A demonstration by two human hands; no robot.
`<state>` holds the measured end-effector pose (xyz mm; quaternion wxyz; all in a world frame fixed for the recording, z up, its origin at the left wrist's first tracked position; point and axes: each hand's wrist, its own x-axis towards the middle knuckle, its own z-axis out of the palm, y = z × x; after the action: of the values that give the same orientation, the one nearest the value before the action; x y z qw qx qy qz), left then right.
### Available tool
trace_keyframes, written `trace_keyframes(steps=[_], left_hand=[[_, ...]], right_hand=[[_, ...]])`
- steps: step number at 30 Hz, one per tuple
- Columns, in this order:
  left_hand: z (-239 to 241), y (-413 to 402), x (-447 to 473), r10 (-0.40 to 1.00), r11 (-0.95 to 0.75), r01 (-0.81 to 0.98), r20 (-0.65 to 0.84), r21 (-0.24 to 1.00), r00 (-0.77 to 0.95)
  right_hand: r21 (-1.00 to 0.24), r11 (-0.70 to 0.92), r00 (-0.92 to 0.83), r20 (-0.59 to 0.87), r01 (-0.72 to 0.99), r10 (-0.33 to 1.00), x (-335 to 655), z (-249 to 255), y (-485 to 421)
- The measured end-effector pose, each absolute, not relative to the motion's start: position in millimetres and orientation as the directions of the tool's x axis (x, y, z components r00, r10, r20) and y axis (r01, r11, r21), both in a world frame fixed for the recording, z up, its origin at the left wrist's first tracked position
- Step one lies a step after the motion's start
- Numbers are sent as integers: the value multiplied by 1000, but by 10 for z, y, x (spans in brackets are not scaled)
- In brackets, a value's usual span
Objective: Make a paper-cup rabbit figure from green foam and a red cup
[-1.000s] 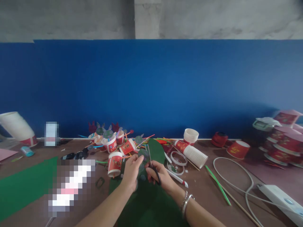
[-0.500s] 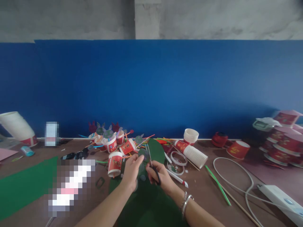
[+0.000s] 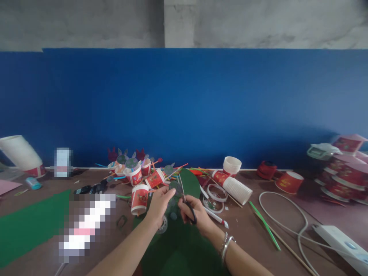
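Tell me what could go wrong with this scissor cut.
The left hand pinches the green sheet right beside the scissors in the right hand; a finger could get nicked. The floppy sheet may buckle and spoil the cut. A forearm could knock the paper cup close by.

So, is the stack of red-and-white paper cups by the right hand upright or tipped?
Tipped: the stack lies on its side on the brown table.

light: dim, soft, src unclear | shadows: faint on brown tabletop (image 3: 250, 230), deeper along base of flat blue wall (image 3: 184, 107) | focus: soft overall; black-handled scissors (image 3: 190, 211) in r hand (image 3: 200, 219) merge w/ dark green paper sheet (image 3: 178, 249) | edges: wide-angle bowing, corners smeared
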<state>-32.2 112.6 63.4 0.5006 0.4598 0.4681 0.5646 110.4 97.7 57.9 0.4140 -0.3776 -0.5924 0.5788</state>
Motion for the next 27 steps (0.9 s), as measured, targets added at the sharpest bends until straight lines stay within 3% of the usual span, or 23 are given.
trace_keyframes(steps=[9,15,27], left_hand=[[642,1104,-284,995,-73,-184,58,980,-87],[662,1060,-250,987,-98,-69,88,993,-131],[648,1110,-295,987,-152,-31,151,988,-48]], right_hand=[[-998,35,-369,51,-50,928,1080,574,976],[-998,13,-374,33,-56,927,1083,531,983],[-998,25,-361,42,-52,932,1090,579,969]])
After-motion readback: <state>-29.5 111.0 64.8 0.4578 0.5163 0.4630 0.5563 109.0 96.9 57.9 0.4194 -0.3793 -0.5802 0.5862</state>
